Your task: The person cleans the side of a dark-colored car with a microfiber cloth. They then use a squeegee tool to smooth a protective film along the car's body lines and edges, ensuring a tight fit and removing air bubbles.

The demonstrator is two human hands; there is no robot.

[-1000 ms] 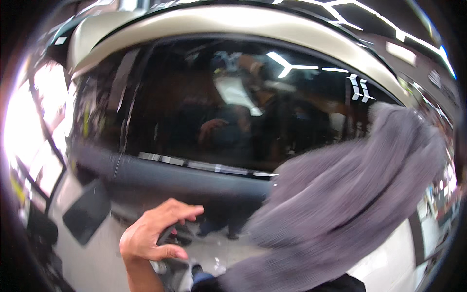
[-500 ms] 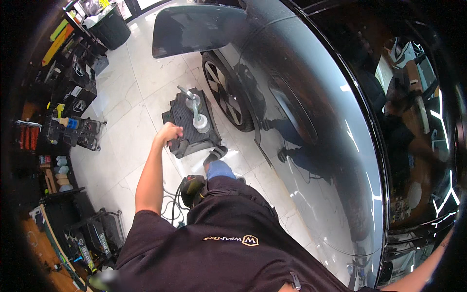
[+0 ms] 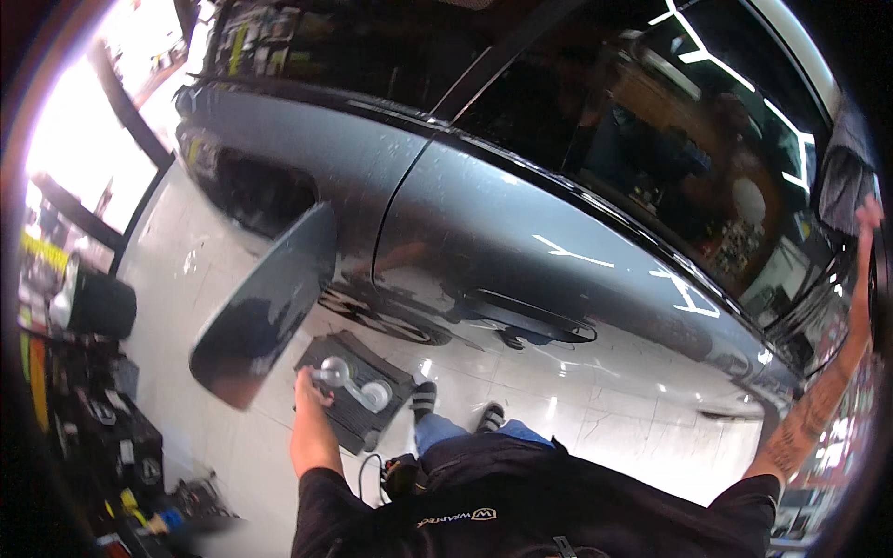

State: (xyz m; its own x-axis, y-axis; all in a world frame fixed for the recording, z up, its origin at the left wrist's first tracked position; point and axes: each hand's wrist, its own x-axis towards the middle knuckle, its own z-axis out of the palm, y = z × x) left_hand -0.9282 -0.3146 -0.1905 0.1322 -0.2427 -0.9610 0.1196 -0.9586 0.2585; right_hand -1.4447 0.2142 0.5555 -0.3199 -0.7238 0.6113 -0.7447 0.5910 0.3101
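My left hand (image 3: 313, 387) hangs low at the left, fingers loosely curled with nothing visible in them. Beyond it a silver double suction-cup lifter (image 3: 358, 391) lies on a black low platform (image 3: 339, 426) on the floor. My right arm stretches up the right edge; my right hand (image 3: 867, 212), small at the rim, is at the lower end of a grey cloth (image 3: 845, 158) beside the car window (image 3: 651, 149); whether it grips the cloth I cannot make out. A dark grey car door (image 3: 493, 232) fills the middle.
The wing mirror (image 3: 256, 316) juts out at the left above the floor (image 3: 200, 418). Shelves and tools (image 3: 121, 456) line the lower left, near a black bin (image 3: 102, 302). A bright glazed opening (image 3: 74, 130) is at the upper left. Hoses (image 3: 367, 470) hang by my hip.
The view swung down along the car, then back toward door and window. The cloth, large before me a second ago, is now at the far right by my raised right hand.
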